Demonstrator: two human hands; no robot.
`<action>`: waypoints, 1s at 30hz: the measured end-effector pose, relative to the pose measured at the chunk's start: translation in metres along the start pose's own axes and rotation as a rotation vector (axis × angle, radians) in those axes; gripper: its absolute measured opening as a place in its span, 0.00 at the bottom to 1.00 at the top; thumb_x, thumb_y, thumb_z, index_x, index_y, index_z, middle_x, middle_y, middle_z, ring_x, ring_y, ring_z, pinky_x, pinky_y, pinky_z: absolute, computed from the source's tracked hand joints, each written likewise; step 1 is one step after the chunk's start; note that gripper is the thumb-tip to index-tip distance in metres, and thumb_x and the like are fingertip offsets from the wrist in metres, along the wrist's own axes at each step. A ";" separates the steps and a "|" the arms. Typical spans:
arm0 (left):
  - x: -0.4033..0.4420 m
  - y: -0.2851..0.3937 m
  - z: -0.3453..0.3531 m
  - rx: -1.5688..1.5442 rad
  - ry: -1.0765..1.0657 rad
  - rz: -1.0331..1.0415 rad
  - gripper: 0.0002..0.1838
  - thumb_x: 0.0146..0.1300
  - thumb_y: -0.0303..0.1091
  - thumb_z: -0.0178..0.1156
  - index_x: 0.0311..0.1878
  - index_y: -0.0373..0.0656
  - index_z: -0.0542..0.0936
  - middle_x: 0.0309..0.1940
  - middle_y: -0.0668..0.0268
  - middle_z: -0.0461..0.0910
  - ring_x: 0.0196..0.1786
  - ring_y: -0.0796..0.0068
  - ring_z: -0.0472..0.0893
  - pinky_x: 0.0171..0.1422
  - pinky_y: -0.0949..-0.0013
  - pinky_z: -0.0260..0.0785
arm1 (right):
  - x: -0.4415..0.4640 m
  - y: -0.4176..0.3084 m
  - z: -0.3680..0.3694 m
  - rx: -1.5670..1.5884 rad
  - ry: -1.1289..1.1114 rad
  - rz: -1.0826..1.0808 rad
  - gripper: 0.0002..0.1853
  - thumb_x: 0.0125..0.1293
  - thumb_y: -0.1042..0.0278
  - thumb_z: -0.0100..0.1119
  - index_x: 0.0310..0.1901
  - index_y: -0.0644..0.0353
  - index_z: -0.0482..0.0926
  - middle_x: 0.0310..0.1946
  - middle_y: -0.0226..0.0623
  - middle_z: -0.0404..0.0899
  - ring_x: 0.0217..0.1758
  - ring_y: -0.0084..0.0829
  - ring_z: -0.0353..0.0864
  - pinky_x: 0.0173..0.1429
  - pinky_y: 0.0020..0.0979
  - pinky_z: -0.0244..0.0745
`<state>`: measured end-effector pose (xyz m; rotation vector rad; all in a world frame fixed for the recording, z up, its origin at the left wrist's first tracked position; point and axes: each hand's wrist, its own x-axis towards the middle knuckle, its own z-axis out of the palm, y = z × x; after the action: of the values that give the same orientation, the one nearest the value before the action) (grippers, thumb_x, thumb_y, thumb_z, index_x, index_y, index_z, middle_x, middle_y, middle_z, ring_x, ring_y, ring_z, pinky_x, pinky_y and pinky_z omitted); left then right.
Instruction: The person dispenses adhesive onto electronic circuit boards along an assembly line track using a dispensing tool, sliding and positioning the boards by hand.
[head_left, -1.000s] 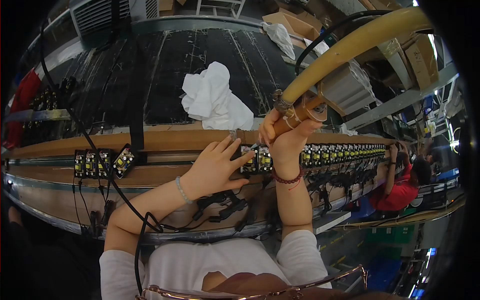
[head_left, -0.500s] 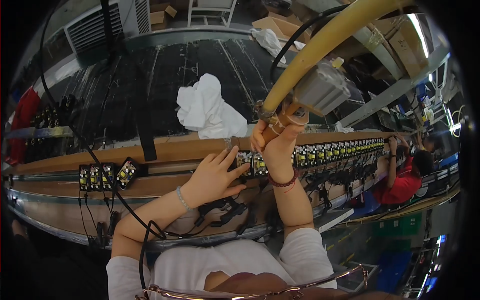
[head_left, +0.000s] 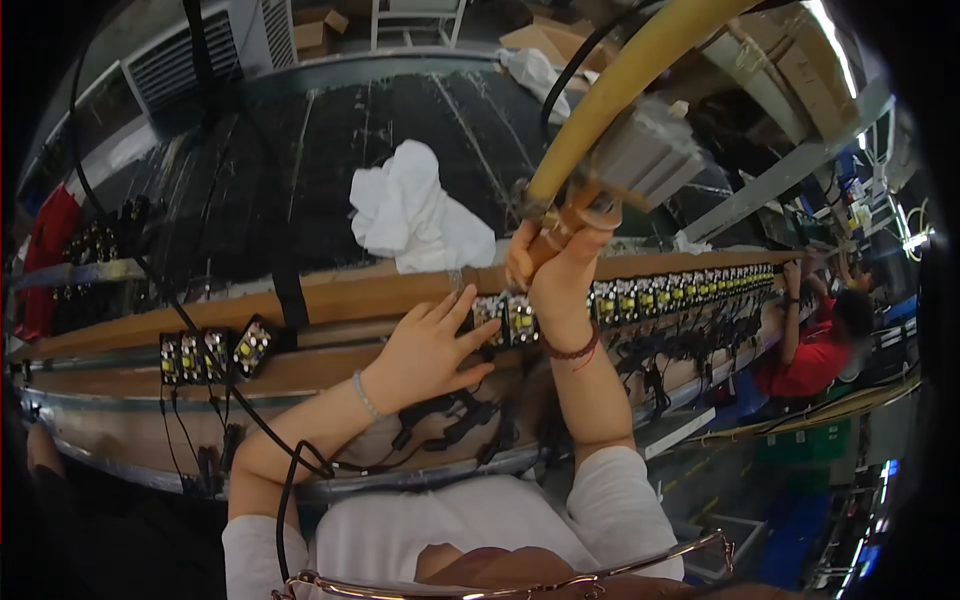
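My right hand (head_left: 562,270) is wrapped round a brown dispensing tool (head_left: 578,222) fed by a thick yellow hose (head_left: 640,90). Its tip is over the near end of a long row of small circuit boards (head_left: 643,300) in black cases. My left hand (head_left: 428,350) has its fingers spread at the left end of that row, fingertips touching or just above the first board (head_left: 488,312). Black cables (head_left: 465,420) hang from the boards toward me. Beyond the hands lies a crumpled white cloth (head_left: 415,210).
Several more boards (head_left: 195,355) stand at the left, one tilted (head_left: 255,343). A black cord (head_left: 250,405) crosses the left side. A co-worker in red (head_left: 822,345) reaches to the row's far right end. Cardboard boxes (head_left: 810,80) are at the upper right.
The camera view has shifted, moving the scene slightly. My right hand with the tool has moved a little left relative to the row. My left hand keeps nearly the same pose.
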<state>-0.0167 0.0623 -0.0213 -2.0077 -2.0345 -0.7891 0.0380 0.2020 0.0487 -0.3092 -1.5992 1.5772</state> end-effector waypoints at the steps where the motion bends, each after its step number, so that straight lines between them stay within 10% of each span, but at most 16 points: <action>1: -0.001 -0.001 0.001 -0.006 0.002 -0.009 0.27 0.51 0.49 0.64 0.54 0.51 0.76 0.58 0.43 0.67 0.56 0.53 0.73 0.53 0.62 0.66 | 0.001 0.010 -0.013 0.056 -0.159 -0.001 0.24 0.57 0.46 0.35 0.42 0.60 0.64 0.17 0.31 0.65 0.15 0.21 0.63 0.20 0.21 0.60; 2: -0.001 0.000 -0.001 -0.008 -0.003 -0.019 0.27 0.50 0.49 0.64 0.54 0.51 0.77 0.58 0.44 0.67 0.55 0.54 0.74 0.53 0.62 0.66 | 0.003 0.020 -0.029 0.123 -0.314 -0.010 0.08 0.67 0.77 0.40 0.47 0.61 0.61 0.22 0.34 0.68 0.18 0.21 0.65 0.23 0.20 0.61; 7: -0.001 -0.001 0.002 0.000 0.016 -0.004 0.26 0.51 0.50 0.63 0.53 0.51 0.77 0.58 0.44 0.67 0.56 0.54 0.73 0.53 0.62 0.66 | 0.003 0.005 -0.021 0.130 -0.336 0.029 0.07 0.67 0.77 0.40 0.45 0.60 0.61 0.19 0.31 0.65 0.18 0.20 0.63 0.24 0.20 0.61; 9: 0.000 0.000 0.002 0.009 0.007 -0.007 0.26 0.50 0.50 0.64 0.53 0.51 0.77 0.59 0.44 0.67 0.56 0.56 0.73 0.53 0.62 0.66 | 0.002 -0.004 -0.009 -0.016 -0.120 0.124 0.51 0.44 0.12 0.24 0.38 0.62 0.69 0.10 0.27 0.60 0.10 0.21 0.57 0.17 0.23 0.55; 15: 0.001 -0.003 -0.003 -0.013 0.041 -0.002 0.25 0.52 0.51 0.62 0.52 0.51 0.78 0.56 0.44 0.69 0.54 0.53 0.74 0.53 0.62 0.66 | 0.012 -0.011 -0.020 0.124 -0.260 0.159 0.55 0.46 0.14 0.29 0.57 0.64 0.65 0.15 0.30 0.65 0.14 0.23 0.61 0.22 0.25 0.61; 19: 0.006 -0.013 -0.018 -0.237 -0.023 -0.093 0.21 0.54 0.44 0.64 0.50 0.46 0.79 0.51 0.48 0.75 0.42 0.56 0.79 0.44 0.66 0.71 | 0.051 -0.012 -0.017 0.117 -0.464 0.003 0.45 0.58 0.26 0.41 0.62 0.63 0.59 0.19 0.32 0.68 0.20 0.26 0.70 0.31 0.29 0.69; 23: 0.007 -0.029 -0.024 -0.279 0.079 -0.385 0.13 0.58 0.33 0.57 0.46 0.40 0.79 0.31 0.57 0.78 0.30 0.58 0.77 0.36 0.63 0.69 | 0.076 0.013 -0.018 -0.131 -0.471 0.195 0.24 0.63 0.63 0.58 0.58 0.64 0.65 0.20 0.29 0.71 0.25 0.23 0.74 0.34 0.27 0.72; 30: 0.008 -0.027 -0.018 -0.170 0.017 -0.463 0.11 0.57 0.37 0.55 0.26 0.39 0.79 0.21 0.57 0.76 0.28 0.54 0.77 0.33 0.56 0.69 | 0.052 0.039 -0.042 -0.254 -0.684 0.371 0.16 0.60 0.68 0.61 0.49 0.60 0.74 0.30 0.28 0.78 0.33 0.19 0.78 0.31 0.22 0.70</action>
<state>-0.0481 0.0619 -0.0090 -1.6067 -2.5378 -1.0869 0.0209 0.2740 0.0271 -0.2172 -2.3871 1.8814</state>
